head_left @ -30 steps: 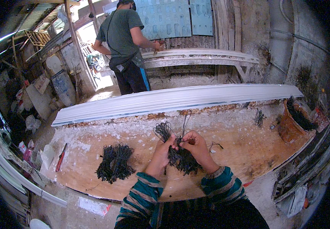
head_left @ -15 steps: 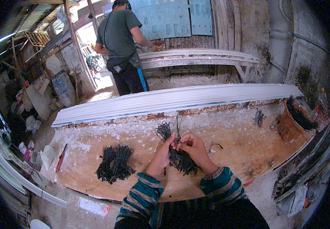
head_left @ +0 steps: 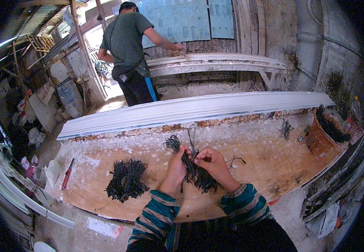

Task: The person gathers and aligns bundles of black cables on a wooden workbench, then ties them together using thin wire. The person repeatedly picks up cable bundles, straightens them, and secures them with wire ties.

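My left hand (head_left: pixel 176 170) is closed around a bundle of black cord loops (head_left: pixel 203 179), whose looped tops stick out above the fingers. At the bundle's middle, my right hand (head_left: pixel 214 164) pinches a strand with thumb and fingertips. A tall thin loop of cord (head_left: pixel 192 133) rises between the two hands. The bundle's lower ends hang over the wooden board (head_left: pixel 161 206). On the board to the left lie two similar black cord bundles (head_left: pixel 126 179), side by side and touching.
A red-handled cutter (head_left: pixel 67 174) lies at the board's left. Beyond runs a long white moulding (head_left: pixel 198 108). Far right stands a brown bucket (head_left: pixel 320 135) of black cords, near a small loose bunch (head_left: pixel 285 129). Another person (head_left: pixel 127 50) works at a back bench (head_left: pixel 215 63).
The bundle's looped tops have shifted slightly left with my left hand, and the thin loop between my hands has opened wider. The other person has moved left, reaching an arm right along the bench.
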`<state>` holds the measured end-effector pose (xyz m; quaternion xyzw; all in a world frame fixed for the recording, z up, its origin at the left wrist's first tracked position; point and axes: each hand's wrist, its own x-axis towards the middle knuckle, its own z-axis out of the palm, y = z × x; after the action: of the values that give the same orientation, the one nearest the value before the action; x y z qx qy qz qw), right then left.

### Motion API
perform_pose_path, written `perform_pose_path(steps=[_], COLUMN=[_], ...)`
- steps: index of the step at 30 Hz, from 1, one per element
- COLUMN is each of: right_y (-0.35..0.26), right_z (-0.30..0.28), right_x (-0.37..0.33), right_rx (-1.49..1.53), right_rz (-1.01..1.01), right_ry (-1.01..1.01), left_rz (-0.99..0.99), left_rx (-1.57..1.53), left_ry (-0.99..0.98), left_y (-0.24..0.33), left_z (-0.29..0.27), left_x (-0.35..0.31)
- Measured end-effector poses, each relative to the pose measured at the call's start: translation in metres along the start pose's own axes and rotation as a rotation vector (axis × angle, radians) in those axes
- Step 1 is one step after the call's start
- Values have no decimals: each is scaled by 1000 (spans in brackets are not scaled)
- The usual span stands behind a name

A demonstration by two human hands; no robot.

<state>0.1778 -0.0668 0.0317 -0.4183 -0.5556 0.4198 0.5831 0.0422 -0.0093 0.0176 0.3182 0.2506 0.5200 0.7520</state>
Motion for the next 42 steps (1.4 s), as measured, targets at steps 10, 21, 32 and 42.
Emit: perform_pose_path(steps=[10,21,32,42], right_y=[-2,-4,-4,-8], right_z=[0,0,0,-1], right_x=[1,0,1,1], right_rx=[47,77,62,171], right_rz=[19,9,1,95], right_ry=[28,-35,-1,-84], left_rz=[-38,-11,-48,-43], left_rx=[-75,102,65,-13], left_ry=[-104,-101,-116,-128], left_y=[5,8,8,12], left_z=[0,12,11,12], left_x=[0,-11,-9,-13])
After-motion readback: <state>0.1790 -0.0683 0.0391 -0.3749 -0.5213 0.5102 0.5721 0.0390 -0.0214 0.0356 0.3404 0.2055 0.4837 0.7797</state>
